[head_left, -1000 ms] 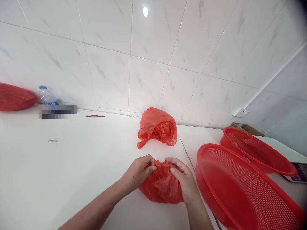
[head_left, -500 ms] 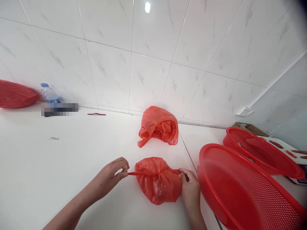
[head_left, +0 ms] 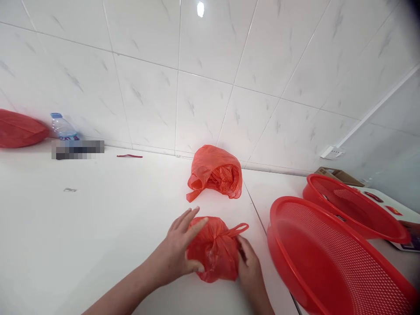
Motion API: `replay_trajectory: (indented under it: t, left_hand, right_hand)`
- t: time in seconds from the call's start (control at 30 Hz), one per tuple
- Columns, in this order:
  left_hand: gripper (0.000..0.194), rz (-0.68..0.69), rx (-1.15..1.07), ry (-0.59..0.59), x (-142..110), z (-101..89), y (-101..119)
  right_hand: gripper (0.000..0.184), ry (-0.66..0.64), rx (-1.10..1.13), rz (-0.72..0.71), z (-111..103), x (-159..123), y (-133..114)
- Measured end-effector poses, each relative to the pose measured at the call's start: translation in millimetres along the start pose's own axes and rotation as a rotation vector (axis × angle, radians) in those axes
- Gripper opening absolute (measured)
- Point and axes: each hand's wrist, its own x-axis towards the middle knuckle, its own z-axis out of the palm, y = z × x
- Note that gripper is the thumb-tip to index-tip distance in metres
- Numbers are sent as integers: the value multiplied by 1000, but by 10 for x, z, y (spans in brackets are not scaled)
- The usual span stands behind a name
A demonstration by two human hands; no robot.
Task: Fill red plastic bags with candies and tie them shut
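A knotted red plastic bag (head_left: 218,256), filled and rounded, sits on the white table in front of me. One handle loop (head_left: 242,227) sticks out from its knot toward the right. My left hand (head_left: 180,247) is open at the bag's left side, thumb and fingers spread over its edge. On the other side, my right hand (head_left: 251,267) is curled against the bag and grips its right edge, with the fingertips partly hidden. Beyond it, near the wall, lies another red plastic bag (head_left: 215,170), crumpled and bulky.
Two large red mesh baskets (head_left: 285,245) (head_left: 310,186) stand close on the right. A cardboard box (head_left: 341,177) is behind them. Along the wall at left are a red bundle (head_left: 21,129), a plastic bottle (head_left: 64,127) and a thin red strip (head_left: 129,156).
Both hands have let go of the stretched handle ends. My left hand has moved right and spread over the bag; my right hand has shifted down along its side.
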Motion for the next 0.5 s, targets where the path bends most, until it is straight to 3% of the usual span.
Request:
replay_trajectory:
  t: [0.07, 0.13, 0.27, 0.37, 0.5]
  left_hand:
    - [96, 74, 100, -38, 67, 100, 85]
    - [83, 132, 151, -65, 114, 152, 108]
    - [50, 91, 152, -41, 129, 62, -75]
    - [48, -70, 130, 0, 40, -198, -357]
    - [37, -380, 255, 105, -262, -758, -827]
  right_hand:
    - [28, -115, -65, -164, 116, -52, -79]
    - [26, -164, -110, -249, 193, -94, -114]
    - [32, -133, -54, -166, 201, -137, -85]
    - [35, -108, -57, -87, 159, -145, -50]
    - [28, -118, -136, -93, 148, -143, -37]
